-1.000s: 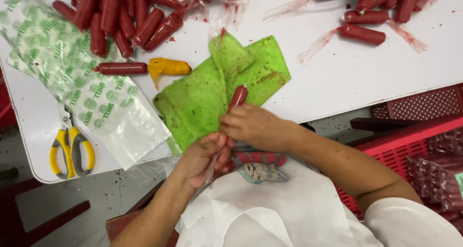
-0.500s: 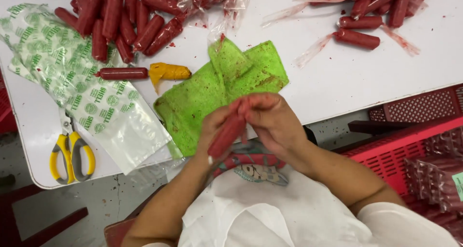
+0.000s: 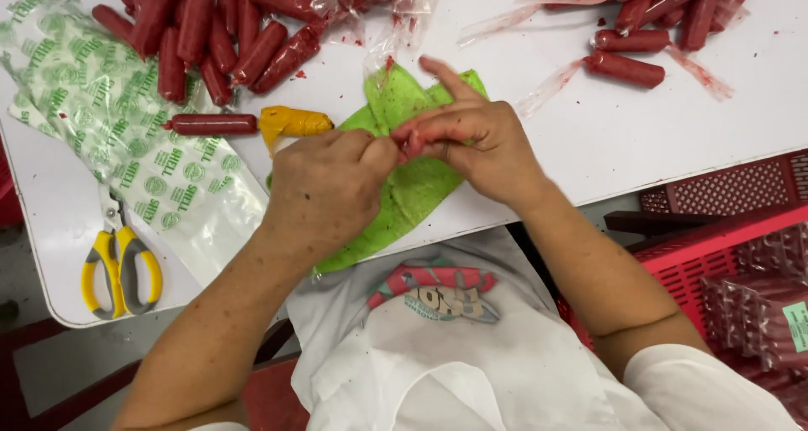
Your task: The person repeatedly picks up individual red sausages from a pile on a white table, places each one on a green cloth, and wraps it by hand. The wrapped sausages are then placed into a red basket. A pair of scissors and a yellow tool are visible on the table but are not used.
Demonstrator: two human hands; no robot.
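Both hands are meeting over the green cloth (image 3: 396,195) at the surface (image 3: 589,145) edge: left hand (image 3: 324,187) curled shut, right hand (image 3: 471,141) pinching a small red sausage (image 3: 414,143), mostly hidden between fingertips. It is looking soft and slippery in its casing; gripping the ends seems best.

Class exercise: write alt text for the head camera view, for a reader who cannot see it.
Two bare hands, left hand and right hand, pinch a small red sausage above a green cloth on a white table. Piles of red sausages and yellow-handled scissors lie nearby.
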